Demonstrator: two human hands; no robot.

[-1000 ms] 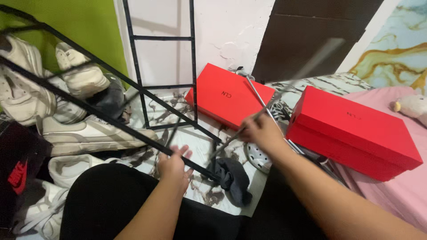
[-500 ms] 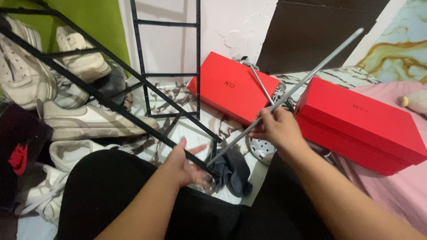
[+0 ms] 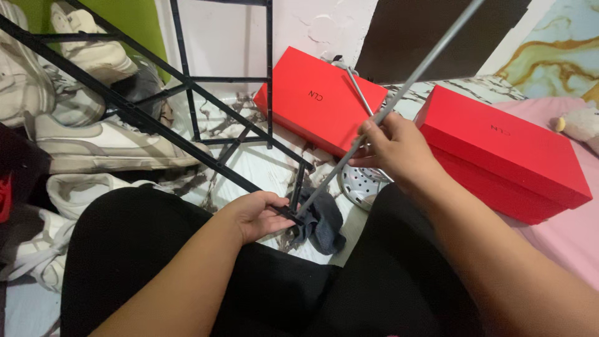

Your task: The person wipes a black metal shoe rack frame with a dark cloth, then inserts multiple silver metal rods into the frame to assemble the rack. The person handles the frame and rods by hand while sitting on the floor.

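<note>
Hands both closed: the left hand (image 3: 256,215) grips the black metal rack frame (image 3: 156,128) at its lower corner, the right hand (image 3: 393,150) pinches the long grey metal rod (image 3: 424,59) mid-length. Stiff, probably light and slick, the rod meets that corner and handles best held near its lower end.

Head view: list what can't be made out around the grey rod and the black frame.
- Grey rod: its top end is cut off by the upper edge; whether its lower tip sits in the black frame corner is hidden by the left hand.
- Black frame: its far ends run out past the left and top edges.
- Right hand: its palm is turned away.
- Dark cloth: too crumpled to identify.
</note>
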